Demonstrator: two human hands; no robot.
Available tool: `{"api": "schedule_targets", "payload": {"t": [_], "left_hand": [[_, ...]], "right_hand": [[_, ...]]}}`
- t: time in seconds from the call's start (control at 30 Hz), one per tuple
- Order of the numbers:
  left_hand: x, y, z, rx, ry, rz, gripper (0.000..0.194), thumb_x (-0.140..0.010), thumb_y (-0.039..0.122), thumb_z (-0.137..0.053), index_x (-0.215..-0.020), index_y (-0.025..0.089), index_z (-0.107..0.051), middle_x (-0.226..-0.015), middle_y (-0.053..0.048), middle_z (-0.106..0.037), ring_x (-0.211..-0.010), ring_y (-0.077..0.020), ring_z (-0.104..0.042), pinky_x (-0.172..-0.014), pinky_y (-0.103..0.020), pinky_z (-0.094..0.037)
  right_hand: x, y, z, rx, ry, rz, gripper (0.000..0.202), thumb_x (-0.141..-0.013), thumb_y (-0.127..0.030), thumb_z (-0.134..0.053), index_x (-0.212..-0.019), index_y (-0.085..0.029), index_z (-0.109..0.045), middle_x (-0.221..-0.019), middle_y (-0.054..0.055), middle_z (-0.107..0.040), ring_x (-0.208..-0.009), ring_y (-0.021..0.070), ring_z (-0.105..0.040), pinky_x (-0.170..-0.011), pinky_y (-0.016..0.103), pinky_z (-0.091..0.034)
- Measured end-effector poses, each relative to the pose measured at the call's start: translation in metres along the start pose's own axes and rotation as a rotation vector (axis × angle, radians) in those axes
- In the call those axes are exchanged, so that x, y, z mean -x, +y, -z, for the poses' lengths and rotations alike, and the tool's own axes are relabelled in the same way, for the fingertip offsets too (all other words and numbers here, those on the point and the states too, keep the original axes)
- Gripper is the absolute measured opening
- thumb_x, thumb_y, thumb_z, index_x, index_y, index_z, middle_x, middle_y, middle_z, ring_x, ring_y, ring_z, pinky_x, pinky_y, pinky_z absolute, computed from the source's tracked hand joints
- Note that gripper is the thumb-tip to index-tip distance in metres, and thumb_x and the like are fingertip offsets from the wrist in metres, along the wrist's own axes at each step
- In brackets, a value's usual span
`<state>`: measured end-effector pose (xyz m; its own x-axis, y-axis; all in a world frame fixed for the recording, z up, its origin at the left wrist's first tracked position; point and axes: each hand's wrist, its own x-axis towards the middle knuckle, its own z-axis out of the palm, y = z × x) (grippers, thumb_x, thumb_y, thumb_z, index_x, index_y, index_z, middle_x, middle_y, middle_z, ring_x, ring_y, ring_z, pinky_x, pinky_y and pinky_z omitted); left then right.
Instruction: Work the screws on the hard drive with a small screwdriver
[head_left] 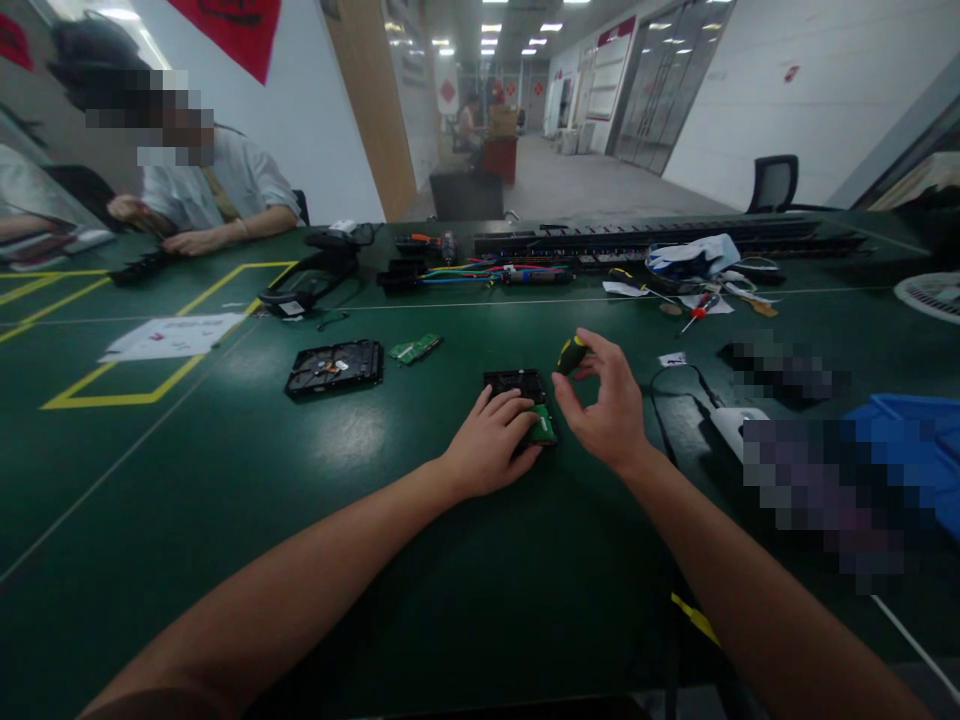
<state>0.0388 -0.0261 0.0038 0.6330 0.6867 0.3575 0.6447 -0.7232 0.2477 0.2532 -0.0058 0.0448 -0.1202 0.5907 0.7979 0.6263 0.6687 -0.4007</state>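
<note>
A black hard drive with a green circuit board point(543, 426) lies on the green table point(420, 630) in front of me. My left hand point(491, 445) rests over its left and near part, fingers spread across it and pressing lightly on top. Just right of the drive, my right hand point(606, 408) holds a yellow and black screwdriver handle point(571, 355) between thumb and fingers, raised above the table. The screwdriver's tip cannot be made out. Further left lie a second black drive point(334, 368) and a loose green circuit board point(415, 348).
Behind the drives are a black headset-like device point(311, 275), coloured cables point(480, 272) and long black strips point(660, 238). A red screwdriver point(700, 312) and a white device with a cord point(739, 430) lie right. A person point(217, 190) sits across the table at left.
</note>
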Motion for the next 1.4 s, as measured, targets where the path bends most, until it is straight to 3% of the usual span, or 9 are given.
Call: {"api": "schedule_targets", "payload": {"t": [0.13,0.37,0.53,1.0,1.13,1.4], "left_hand": [[0.0001,-0.0002,-0.0003,-0.003,0.001,-0.002,0.039,-0.100,0.042,-0.061,-0.133,0.021,-0.061,-0.148,-0.012,-0.060,-0.150,-0.0354,-0.045,-0.129,-0.068,-0.025],[0.0001,-0.0003,0.0010,0.008,-0.006,-0.004,0.039,-0.100,0.041,-0.061,-0.133,0.022,-0.061,-0.149,-0.012,-0.060,-0.150,-0.0360,-0.046,-0.129,-0.069,-0.025],[0.0002,-0.0005,0.0001,0.011,-0.003,-0.005,0.039,-0.100,0.041,-0.061,-0.134,0.022,-0.060,-0.148,-0.012,-0.060,-0.150,-0.0360,-0.045,-0.129,-0.069,-0.024],[0.0001,0.0007,0.0004,0.009,0.003,0.000,0.039,-0.099,0.041,-0.062,-0.133,0.023,-0.061,-0.148,-0.012,-0.060,-0.149,-0.0360,-0.046,-0.129,-0.068,-0.025],[-0.0001,0.0009,0.0008,0.014,0.002,-0.001,0.039,-0.099,0.040,-0.062,-0.133,0.023,-0.061,-0.148,-0.012,-0.060,-0.149,-0.0362,-0.046,-0.129,-0.069,-0.026],[0.0004,-0.0007,-0.0006,-0.002,0.001,-0.005,0.038,-0.100,0.041,-0.061,-0.133,0.022,-0.061,-0.148,-0.011,-0.060,-0.150,-0.0356,-0.045,-0.130,-0.068,-0.024]], "right_hand": [[0.0007,0.0018,-0.0006,-0.015,-0.021,-0.009,0.069,-0.095,-0.018,-0.063,-0.157,-0.032,-0.037,-0.142,0.012,-0.059,-0.099,0.0240,-0.069,-0.087,0.048,-0.065],[-0.0009,0.0016,0.0016,0.018,0.013,0.014,0.065,-0.093,-0.019,-0.068,-0.151,-0.033,-0.044,-0.131,0.010,-0.060,-0.096,0.0238,-0.066,-0.076,0.045,-0.065],[-0.0010,0.0005,0.0018,0.002,0.000,0.008,0.064,-0.095,-0.019,-0.064,-0.153,-0.032,-0.041,-0.139,0.012,-0.058,-0.097,0.0234,-0.068,-0.082,0.047,-0.065],[0.0001,0.0027,0.0009,0.021,0.044,0.010,0.063,-0.092,-0.021,-0.070,-0.148,-0.031,-0.044,-0.133,0.011,-0.059,-0.100,0.0253,-0.067,-0.077,0.045,-0.064],[0.0007,0.0010,0.0006,0.000,0.008,0.016,0.066,-0.093,-0.019,-0.066,-0.153,-0.032,-0.040,-0.141,0.012,-0.057,-0.101,0.0254,-0.068,-0.082,0.048,-0.066],[-0.0007,-0.0001,0.0001,-0.012,0.044,0.028,0.060,-0.092,-0.020,-0.071,-0.144,-0.033,-0.045,-0.131,0.009,-0.057,-0.094,0.0222,-0.066,-0.073,0.042,-0.065]]}}
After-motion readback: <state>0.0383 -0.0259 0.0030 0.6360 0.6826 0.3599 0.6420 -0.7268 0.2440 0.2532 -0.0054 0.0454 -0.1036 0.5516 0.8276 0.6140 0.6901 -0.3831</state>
